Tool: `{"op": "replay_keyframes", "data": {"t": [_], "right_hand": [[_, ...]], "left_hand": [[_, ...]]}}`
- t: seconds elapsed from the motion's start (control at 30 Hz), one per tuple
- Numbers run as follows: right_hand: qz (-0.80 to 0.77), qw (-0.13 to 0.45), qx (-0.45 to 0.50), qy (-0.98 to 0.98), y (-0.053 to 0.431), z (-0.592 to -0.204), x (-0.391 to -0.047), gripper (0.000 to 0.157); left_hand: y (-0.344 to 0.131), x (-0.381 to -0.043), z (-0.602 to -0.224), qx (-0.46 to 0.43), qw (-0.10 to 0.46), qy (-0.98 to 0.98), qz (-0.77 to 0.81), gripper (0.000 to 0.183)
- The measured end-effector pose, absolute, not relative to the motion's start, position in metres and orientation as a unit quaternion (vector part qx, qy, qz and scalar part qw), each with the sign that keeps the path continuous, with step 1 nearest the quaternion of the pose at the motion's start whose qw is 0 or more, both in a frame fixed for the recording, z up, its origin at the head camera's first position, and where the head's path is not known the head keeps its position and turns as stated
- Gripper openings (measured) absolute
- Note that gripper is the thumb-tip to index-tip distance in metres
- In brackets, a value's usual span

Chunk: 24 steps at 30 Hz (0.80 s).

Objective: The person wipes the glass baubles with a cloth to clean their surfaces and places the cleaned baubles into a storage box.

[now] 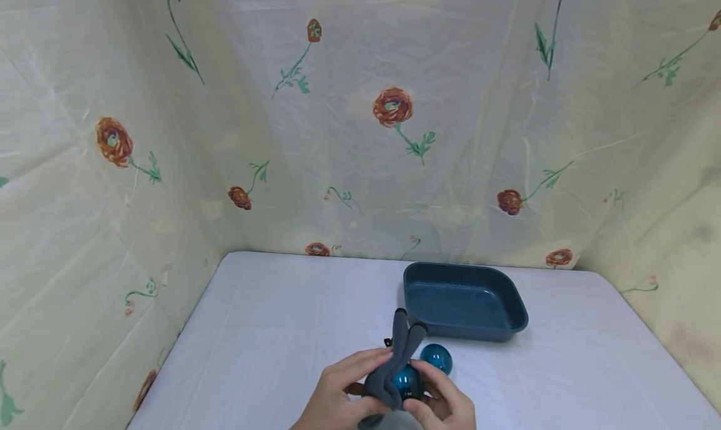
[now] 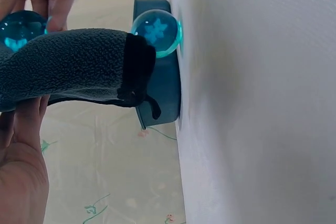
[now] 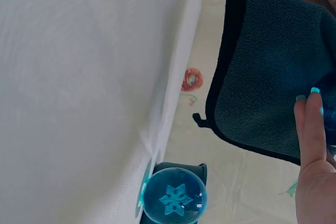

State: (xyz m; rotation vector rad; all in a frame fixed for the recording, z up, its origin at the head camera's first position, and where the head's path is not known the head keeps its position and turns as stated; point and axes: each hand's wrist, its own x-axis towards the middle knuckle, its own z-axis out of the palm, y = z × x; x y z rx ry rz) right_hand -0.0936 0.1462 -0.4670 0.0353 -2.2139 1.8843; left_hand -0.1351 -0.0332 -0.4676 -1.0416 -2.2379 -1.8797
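Between both hands is a clear blue glass ball (image 1: 408, 382). My right hand (image 1: 442, 397) grips it, thumb in front and fingers on its far right side. A dark grey cloth (image 1: 388, 373) with black edging and a small loop is in my left hand (image 1: 352, 389), its fold pressed against the ball's left side. The cloth's corners stick up above the hands in the head view. A second blue ball (image 1: 436, 358) sits on the table just beyond the right hand; a snowflake shape (image 3: 176, 200) shows inside it in the right wrist view.
A dark blue rectangular dish (image 1: 464, 302) stands behind the second ball, toward the table's back edge. The table (image 1: 281, 317) has a white cover. Flower-printed sheeting (image 1: 349, 136) hangs behind it and along both sides.
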Motion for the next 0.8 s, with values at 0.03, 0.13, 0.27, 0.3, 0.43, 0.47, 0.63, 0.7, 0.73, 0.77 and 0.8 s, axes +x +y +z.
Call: {"op": "replay_keyframes", "data": {"t": [0.03,0.13,0.27,0.3,0.43,0.47,0.63,0.7,0.73,0.77,0.8], "right_hand": [[0.643,0.119,0.018,-0.756,0.146,-0.467,-0.093,0.040],[0.639,0.125,0.030,-0.759,0.147,-0.467,-0.093,0.040],[0.632,0.134,0.039,-0.762,0.147,-0.467,-0.092,0.042],[0.630,0.136,0.044,-0.763,0.148,-0.467,-0.092,0.042],[0.619,0.133,0.075,-0.770,0.152,-0.467,-0.093,0.046],[0.618,0.129,0.083,-0.771,0.153,-0.467,-0.093,0.047],[0.604,0.118,0.103,-0.781,0.157,-0.466,-0.094,0.055],[0.597,0.126,0.114,-0.784,0.157,-0.467,-0.094,0.057],[0.595,0.133,0.121,-0.783,0.157,-0.468,-0.094,0.057],[0.592,0.142,0.129,-0.783,0.157,-0.469,-0.094,0.057],[0.591,0.148,0.137,-0.781,0.157,-0.470,-0.094,0.057]], "left_hand": [[-0.033,-0.136,-0.470,-0.336,0.021,-0.722,-0.605,0.056],[-0.034,-0.139,-0.476,-0.341,0.029,-0.720,-0.604,0.057],[-0.034,-0.141,-0.478,-0.338,0.023,-0.711,-0.616,0.058],[-0.034,-0.141,-0.478,-0.336,0.022,-0.709,-0.619,0.058],[-0.033,-0.141,-0.479,-0.322,0.014,-0.705,-0.631,0.057],[-0.033,-0.141,-0.479,-0.319,0.013,-0.705,-0.634,0.056],[-0.034,-0.136,-0.469,-0.306,-0.005,-0.690,-0.656,0.053],[-0.034,-0.134,-0.463,-0.304,-0.013,-0.682,-0.665,0.053],[-0.034,-0.133,-0.461,-0.305,-0.014,-0.679,-0.668,0.053],[-0.035,-0.132,-0.460,-0.304,-0.016,-0.678,-0.669,0.053],[-0.035,-0.132,-0.460,-0.302,-0.018,-0.678,-0.670,0.052]]}}
